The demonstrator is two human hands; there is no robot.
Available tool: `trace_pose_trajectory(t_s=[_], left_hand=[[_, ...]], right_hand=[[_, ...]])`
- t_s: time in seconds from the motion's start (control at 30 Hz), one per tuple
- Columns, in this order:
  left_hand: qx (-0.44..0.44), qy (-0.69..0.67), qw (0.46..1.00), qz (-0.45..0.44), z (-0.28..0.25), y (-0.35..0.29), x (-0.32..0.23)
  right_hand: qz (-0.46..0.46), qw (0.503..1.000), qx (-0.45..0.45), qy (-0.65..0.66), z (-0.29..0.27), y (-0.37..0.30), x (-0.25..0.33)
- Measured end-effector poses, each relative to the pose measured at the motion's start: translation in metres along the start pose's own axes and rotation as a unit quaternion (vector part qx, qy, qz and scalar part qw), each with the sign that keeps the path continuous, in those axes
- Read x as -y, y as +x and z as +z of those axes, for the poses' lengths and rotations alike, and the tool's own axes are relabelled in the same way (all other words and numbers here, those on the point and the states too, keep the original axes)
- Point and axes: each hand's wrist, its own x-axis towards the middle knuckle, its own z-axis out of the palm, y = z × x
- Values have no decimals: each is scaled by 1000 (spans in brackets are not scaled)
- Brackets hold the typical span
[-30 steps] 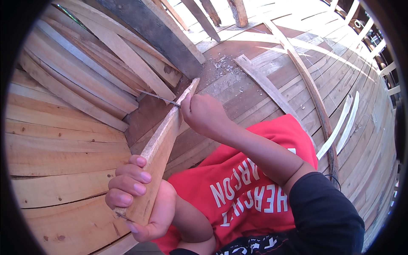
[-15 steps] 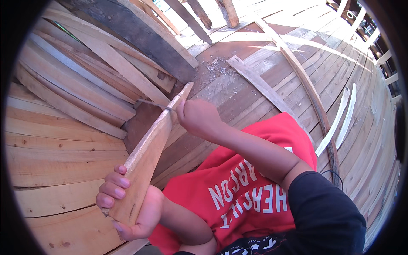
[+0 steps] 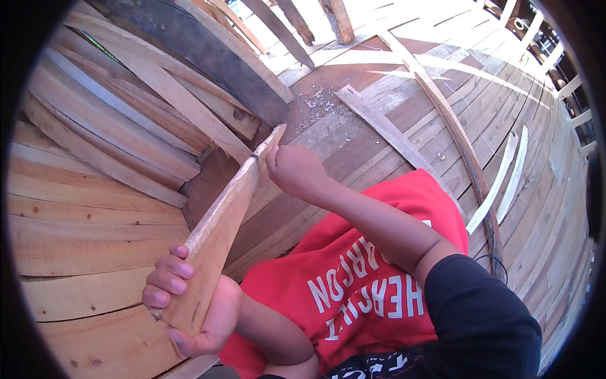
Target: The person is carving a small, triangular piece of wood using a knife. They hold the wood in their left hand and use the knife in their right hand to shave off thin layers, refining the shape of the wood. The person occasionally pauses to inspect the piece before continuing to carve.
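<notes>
We have our left hand [image 3: 221,309] wrapped around the lower end of one tapering wooden board [image 3: 221,221], four fingers curled over its left edge and the thumb at its bottom end. Our right hand [image 3: 297,169] is clenched at the board's upper, narrower end, on one thin dark tool [image 3: 255,154] that shows only as a short sliver across the board's edge; the part inside the fist is hidden from us. The board slants upward from the left hand to just beside the right, held above the floor.

Beneath both forearms we see one red cloth [image 3: 353,252] with white lettering, and on the right arm one black sleeve [image 3: 480,303].

Farther out, on the plank floor [image 3: 543,208], we count two pale curved strips [image 3: 512,174] side by side, one long curved timber [image 3: 457,126] beside them and one flat plank [image 3: 385,129] nearer the hands. Wood shavings [image 3: 322,104] lie scattered past the board's tip, too small for us to count. To the left, one thick dark beam [image 3: 233,57] leans beside several curved boards [image 3: 120,132], overlapping too much for us to number. At the top we make out at least three standing timbers [image 3: 338,22].
</notes>
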Motion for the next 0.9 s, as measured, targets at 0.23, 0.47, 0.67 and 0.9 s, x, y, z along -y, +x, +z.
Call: trace_pose_trajectory(t_s=[0.23, 0.47, 0.67, 0.9], left_hand=[[-17, -10, 1000, -9, 6, -3, -1], [19, -28, 999, -10, -2, 0, 0], [-4, -23, 1000, -9, -8, -1, 0], [15, -30, 999, -19, -13, 0, 0]], right_hand=[[19, 999, -25, -16, 9, 10, -24], [30, 999, -30, -6, 8, 5, -12], [-9, 999, 2, -35, 3, -8, 5], [5, 1000, -15, -20, 10, -5, 2]])
